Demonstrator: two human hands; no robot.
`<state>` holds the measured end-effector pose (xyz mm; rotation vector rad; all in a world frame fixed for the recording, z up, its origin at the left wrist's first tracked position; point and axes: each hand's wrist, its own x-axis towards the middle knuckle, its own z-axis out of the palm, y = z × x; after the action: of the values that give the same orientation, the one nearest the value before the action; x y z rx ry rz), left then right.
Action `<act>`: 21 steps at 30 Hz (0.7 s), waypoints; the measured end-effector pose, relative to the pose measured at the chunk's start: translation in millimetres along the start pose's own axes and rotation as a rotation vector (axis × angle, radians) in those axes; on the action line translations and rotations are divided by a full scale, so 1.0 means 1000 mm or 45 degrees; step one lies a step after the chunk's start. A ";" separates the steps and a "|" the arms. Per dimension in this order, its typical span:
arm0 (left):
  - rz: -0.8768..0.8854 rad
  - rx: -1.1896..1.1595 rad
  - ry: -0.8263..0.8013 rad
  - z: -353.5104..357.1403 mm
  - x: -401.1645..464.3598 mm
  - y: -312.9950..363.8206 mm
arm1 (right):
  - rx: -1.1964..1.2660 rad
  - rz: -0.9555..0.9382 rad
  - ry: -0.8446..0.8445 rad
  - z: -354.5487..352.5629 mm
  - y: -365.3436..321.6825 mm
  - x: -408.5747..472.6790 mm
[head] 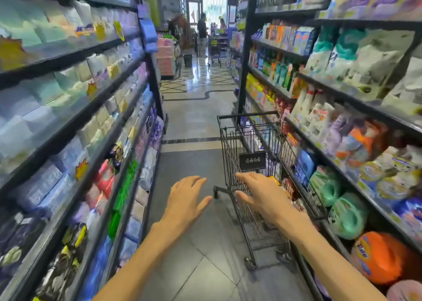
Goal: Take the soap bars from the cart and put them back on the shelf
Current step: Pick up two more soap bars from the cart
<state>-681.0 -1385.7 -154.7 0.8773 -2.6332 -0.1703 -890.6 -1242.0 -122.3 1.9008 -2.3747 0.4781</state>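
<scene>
A black wire shopping cart stands in the aisle against the right-hand shelving. Small packs, orange and red, lie in its basket, mostly hidden behind my right hand; I cannot tell if they are the soap bars. My right hand reaches out over the cart's near left side with straight, spread fingers and holds nothing. My left hand hovers over the floor to the left of the cart, fingers straight and empty. The view is blurred.
Tall black shelves of packaged goods line the left, and shelves of bottles and detergent bags line the right. The tiled aisle floor runs ahead. A person and another cart stand far off near the entrance.
</scene>
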 end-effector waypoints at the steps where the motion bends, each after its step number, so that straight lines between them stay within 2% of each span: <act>1: 0.006 0.005 -0.004 0.007 0.019 -0.008 | 0.004 0.004 -0.002 0.006 0.009 0.019; 13: 0.023 -0.026 -0.096 0.077 0.248 -0.073 | 0.016 0.109 -0.129 0.050 0.127 0.226; 21: 0.367 -0.133 -0.237 0.146 0.421 -0.059 | -0.027 0.452 -0.065 0.073 0.223 0.294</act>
<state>-1015.1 -1685.4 -178.4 0.4603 -2.8560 -0.3241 -1164.4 -1496.3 -165.7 1.4999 -2.7495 0.4249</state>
